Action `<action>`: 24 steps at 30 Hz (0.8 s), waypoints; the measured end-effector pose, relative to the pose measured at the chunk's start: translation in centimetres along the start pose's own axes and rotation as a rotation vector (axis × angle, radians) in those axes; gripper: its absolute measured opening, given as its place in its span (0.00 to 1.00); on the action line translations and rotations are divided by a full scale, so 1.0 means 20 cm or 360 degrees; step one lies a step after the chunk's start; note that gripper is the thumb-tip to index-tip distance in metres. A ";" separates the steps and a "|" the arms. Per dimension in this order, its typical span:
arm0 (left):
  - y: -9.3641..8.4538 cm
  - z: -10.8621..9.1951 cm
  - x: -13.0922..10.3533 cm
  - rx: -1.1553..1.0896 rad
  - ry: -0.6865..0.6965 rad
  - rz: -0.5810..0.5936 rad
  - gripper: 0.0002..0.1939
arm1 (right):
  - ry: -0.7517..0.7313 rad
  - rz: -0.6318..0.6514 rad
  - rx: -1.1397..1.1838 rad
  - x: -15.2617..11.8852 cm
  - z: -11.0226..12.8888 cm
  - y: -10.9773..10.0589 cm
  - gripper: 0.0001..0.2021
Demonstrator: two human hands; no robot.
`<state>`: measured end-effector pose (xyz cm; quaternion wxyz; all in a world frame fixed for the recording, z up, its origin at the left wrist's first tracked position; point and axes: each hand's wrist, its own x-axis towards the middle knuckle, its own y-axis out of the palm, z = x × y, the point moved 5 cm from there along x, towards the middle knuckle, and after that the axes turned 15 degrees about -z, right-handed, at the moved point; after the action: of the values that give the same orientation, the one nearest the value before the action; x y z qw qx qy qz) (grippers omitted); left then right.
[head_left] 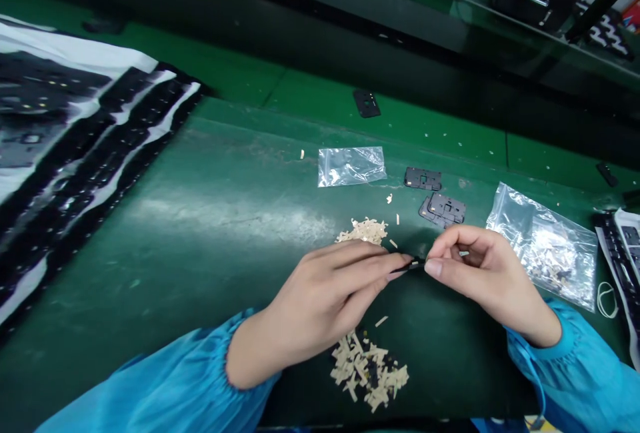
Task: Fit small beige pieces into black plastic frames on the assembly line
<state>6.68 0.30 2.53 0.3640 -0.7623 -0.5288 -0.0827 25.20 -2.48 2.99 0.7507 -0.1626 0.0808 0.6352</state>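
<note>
Pale strips point(395, 377) in pile, body side of left fingers. Thin black part point(415, 264) between hands, long axis running left to right; left hand point(320, 293) grasping left end, right hand point(480, 270) pinching right end, both equally near. Just beyond left fingers, second strip pile point(367, 230). Filled clear bag point(555, 250) right of right hand. Beyond fingertips, stacked black plates point(449, 208); farther, flat clear bag point(351, 166). Left fingers hide some of part.
</note>
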 end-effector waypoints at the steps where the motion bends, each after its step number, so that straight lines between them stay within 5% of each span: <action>1: 0.00 0.00 0.00 0.0019 0.0027 -0.0006 0.11 | -0.0006 -0.0021 0.0006 0.00 0.00 0.00 0.06; 12: -0.01 -0.01 -0.02 0.0037 0.0179 -0.0110 0.13 | 0.0050 -0.0084 0.0009 0.00 -0.03 -0.01 0.10; 16: -0.01 -0.01 -0.02 -0.0160 0.0093 -0.0130 0.15 | 0.0192 0.0084 0.0074 0.08 -0.10 -0.01 0.16; 24: 0.05 0.06 0.00 -0.0594 -0.0864 0.0215 0.05 | -0.0026 0.0492 -0.0172 0.05 -0.06 0.03 0.11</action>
<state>7.22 0.80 1.17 0.0687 -0.8433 -0.5305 0.0522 24.98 -1.90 1.41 0.6349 -0.1832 0.0644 0.7478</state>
